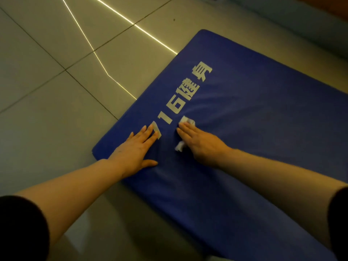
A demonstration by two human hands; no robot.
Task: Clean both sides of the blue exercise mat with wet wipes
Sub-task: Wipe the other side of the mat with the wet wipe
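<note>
Mat (244, 147) lies flat on the tiled floor (56, 91), one wet wipe (185, 122) crumpled under the right hand (203, 146), whose straight fingers press it down. Left hand (135, 149) rests spread beside it on the mat

Blue exercise mat (254, 129): flat on tiled floor (56, 72), white lettering (180, 102) uppermost. Left hand (135, 147): fingers straight, palm down on mat, covering the lettering's near end. Right hand (201, 142): flat, pressing crumpled white wet wipe (185, 121) against mat, just beside the lettering.
</note>
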